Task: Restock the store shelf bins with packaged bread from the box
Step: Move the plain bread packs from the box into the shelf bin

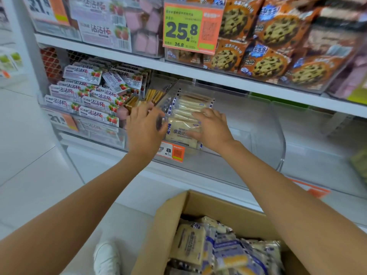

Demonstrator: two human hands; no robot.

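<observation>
Both hands are at the clear acrylic bin (pixel 268 133) on the middle shelf, bracketing a row of packaged bread (pixel 189 108) that stands on edge in the bin's left part. The right hand (pixel 211 130) lies flat, fingers straight over the tops of the packets and thumb across the face of the front packet (pixel 179 133) — pressing rather than gripping. The left hand (pixel 146 128) is against the row's left side with fingers spread. Its fingertips are blurred, so I cannot tell whether they pinch a wrapper or merely push. More of the same bread lies loose in the open cardboard box (pixel 170 213) below the shelf.

The packets look light and soft: sliced bread in thin glossy film, likely slick to the touch and easy to squash. Standing on edge they probably flop unless held together. The best hold seems to be flat fingers on the broad faces, or one palm at each end of a small stack — not a hard pinch on the middle or the seam.
</observation>
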